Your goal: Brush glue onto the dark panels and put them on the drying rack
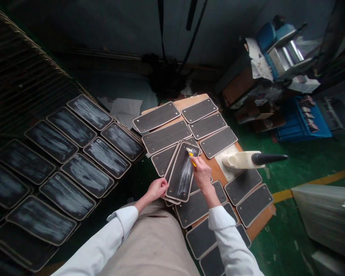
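My right hand (201, 172) is closed round a small brush with a yellow handle (192, 158). Its pale tip touches the upper part of a dark rectangular panel (176, 168) with a light border and rounded corners. White streaks run down the right half of that panel. My left hand (157, 188) pinches the panel's lower left edge. Beneath it, more panels are stacked slightly fanned. Around them on the brown board lie several unstreaked dark panels (166, 136). To the right stands a white plastic bottle (241, 159) with a long black nozzle.
Left of the board, a rack (103, 193) carries rows of white-streaked panels (99, 157). A blue machine with metal rollers (287, 55) and a blue crate (319, 115) stand at the back right. Pale stacked sheets (327, 214) sit on the green floor at the right.
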`<state>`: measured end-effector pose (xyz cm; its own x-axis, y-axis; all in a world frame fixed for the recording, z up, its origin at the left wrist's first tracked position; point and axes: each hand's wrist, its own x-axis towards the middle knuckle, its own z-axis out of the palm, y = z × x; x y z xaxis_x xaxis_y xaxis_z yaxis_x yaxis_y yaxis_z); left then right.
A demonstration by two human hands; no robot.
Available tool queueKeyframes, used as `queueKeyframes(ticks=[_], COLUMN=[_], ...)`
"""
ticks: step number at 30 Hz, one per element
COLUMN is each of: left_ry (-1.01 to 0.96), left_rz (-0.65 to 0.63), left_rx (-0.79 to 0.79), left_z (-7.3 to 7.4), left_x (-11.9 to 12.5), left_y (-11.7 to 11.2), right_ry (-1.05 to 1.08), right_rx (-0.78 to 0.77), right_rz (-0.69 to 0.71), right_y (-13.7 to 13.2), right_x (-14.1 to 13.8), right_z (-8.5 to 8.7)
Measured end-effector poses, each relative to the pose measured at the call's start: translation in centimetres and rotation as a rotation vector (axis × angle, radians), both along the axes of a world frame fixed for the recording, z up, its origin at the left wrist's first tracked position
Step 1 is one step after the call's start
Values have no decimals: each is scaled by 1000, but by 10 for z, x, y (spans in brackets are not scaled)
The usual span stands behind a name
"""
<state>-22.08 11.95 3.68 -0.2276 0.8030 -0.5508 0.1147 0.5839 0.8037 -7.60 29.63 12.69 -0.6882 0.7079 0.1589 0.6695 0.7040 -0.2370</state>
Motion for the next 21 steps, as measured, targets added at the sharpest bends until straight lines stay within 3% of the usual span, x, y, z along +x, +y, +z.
queueKeyframes(ticks=[4,8,11,13,16,21], left_ry=[-5,-18,-27,-31,-35,-37], left_rz=[11,16,13,8,-1,-8], left_rx=[-9,-18,-20,-21,-21,-15], left_z=[0,2,4,5,6,6], left_x=[-2,-3,-3,-4,-4,-4], left_y=[-1,0,0,1,2,3], right_ry=[-150,-217,-163,-77,24,140], right_rx=[-49,-244,-415,-514,-552,-329], right_rz=[130,252,256,224,167,87], right_y=[-48,-113,-128,-115,-71,7], right_x=[12,39,47,43,26,-5], right_z=[-4,12,26,31,26,12])
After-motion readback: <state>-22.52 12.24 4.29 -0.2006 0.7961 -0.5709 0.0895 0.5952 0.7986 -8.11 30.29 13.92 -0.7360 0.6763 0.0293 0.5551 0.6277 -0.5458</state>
